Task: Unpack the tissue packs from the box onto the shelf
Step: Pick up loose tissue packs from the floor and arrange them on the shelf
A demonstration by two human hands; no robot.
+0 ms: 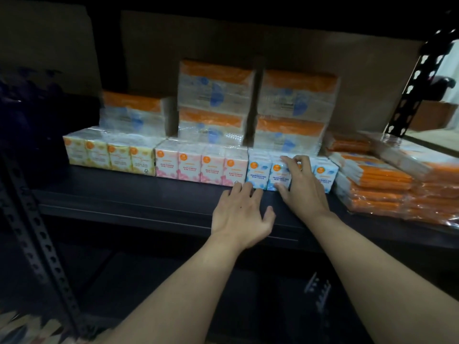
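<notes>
While flat along the shelf edge (124, 207), left hand (242, 214) unclenched; right hand (301, 187) snug round blue pack (258, 170).

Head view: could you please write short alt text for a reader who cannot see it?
A person's right hand grips a blue tissue pack at the front of a dark shelf, while the left hand lies open beside it, fingertips near the packs' base. Pink packs and yellow packs continue the row leftward; larger orange-topped packs are stacked behind.
</notes>
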